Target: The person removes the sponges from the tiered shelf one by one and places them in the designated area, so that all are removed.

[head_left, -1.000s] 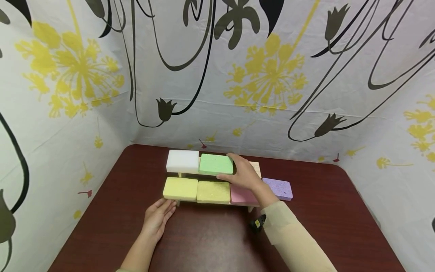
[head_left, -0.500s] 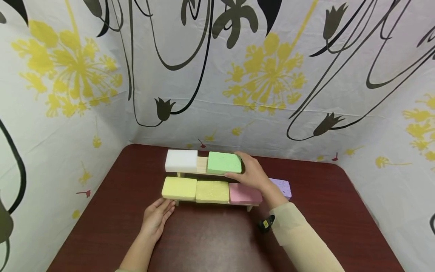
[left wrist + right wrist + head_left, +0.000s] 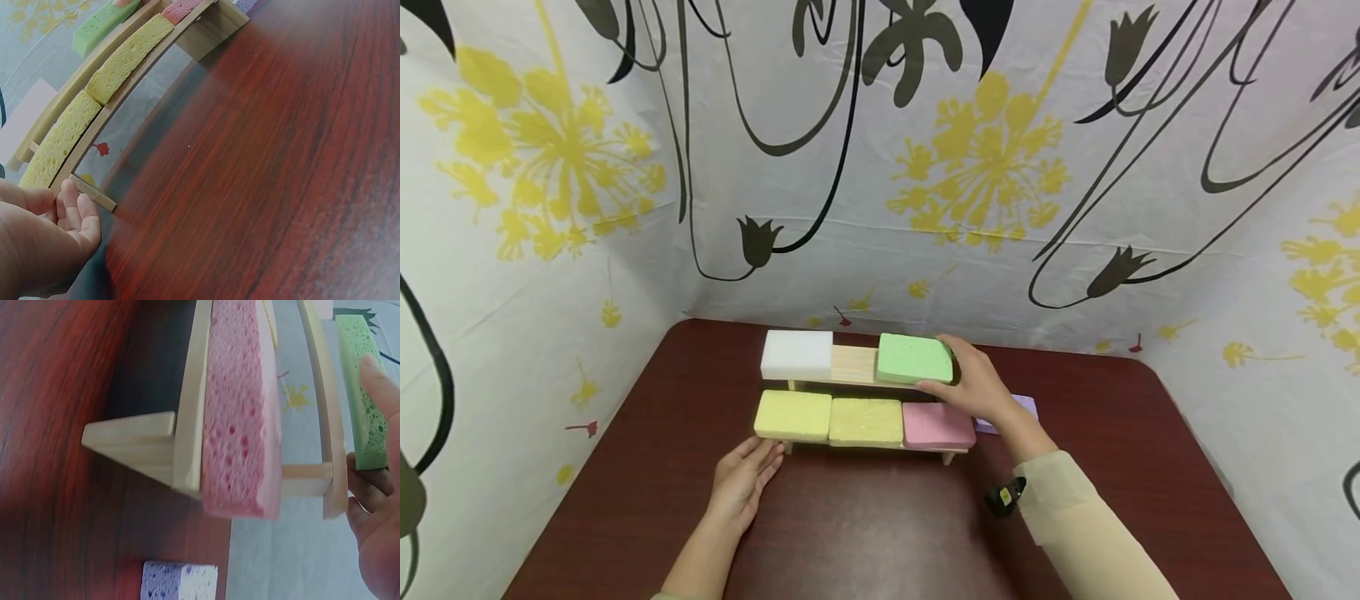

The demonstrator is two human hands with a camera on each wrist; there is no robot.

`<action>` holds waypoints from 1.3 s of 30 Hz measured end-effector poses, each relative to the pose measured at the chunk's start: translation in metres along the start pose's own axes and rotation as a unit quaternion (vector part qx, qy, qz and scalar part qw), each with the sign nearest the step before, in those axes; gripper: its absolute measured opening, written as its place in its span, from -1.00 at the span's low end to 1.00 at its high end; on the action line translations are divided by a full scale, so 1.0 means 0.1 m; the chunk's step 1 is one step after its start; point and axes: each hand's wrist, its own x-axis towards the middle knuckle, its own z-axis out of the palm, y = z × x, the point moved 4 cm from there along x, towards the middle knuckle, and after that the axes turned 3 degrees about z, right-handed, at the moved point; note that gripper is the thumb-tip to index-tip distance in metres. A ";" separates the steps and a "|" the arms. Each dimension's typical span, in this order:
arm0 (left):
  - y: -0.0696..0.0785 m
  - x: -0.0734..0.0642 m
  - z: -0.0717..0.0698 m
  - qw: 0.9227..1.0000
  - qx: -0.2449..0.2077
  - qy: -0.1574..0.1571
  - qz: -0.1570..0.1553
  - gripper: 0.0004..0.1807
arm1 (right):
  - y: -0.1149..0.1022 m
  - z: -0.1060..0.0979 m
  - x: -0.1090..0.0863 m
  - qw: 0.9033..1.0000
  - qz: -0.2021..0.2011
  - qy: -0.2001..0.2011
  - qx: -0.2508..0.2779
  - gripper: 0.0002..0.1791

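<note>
A two-tier wooden stand (image 3: 853, 365) carries several sponges. My right hand (image 3: 973, 379) grips a green sponge (image 3: 914, 359) by its right end, at the right part of the upper tier; the thumb lies on its front side in the right wrist view. A white sponge (image 3: 797, 355) sits at the left of that tier, with bare wood between the two. Along the lower tier lie two yellow sponges (image 3: 793, 415) and a pink sponge (image 3: 937, 425). My left hand (image 3: 741, 483) pinches the stand's lower left corner, thumb above and fingers by the leg (image 3: 92, 192).
A purple sponge (image 3: 1024, 406) lies on the dark red table (image 3: 850, 525) right of the stand, partly behind my right wrist. White cloth (image 3: 865, 208) with a flower print hangs behind the table and at both sides.
My right hand has moved the green sponge to the right along the upper tier, away from the white sponge, baring wood between them. The left hand stays at the stand's corner.
</note>
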 end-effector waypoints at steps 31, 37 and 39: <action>-0.01 0.00 0.01 1.000 0.006 0.002 0.003 -0.48 | 0.51 -0.29 -0.28 0.999 -0.022 0.045 -0.006 -0.13; 0.00 -0.01 0.01 1.000 0.011 -0.001 0.003 -0.48 | 0.57 -0.34 -0.33 0.999 -0.010 0.034 -0.017 -0.12; 0.00 -0.01 0.01 1.000 0.012 0.000 0.003 -0.48 | 0.58 -0.36 -0.35 0.999 -0.012 0.032 -0.020 -0.11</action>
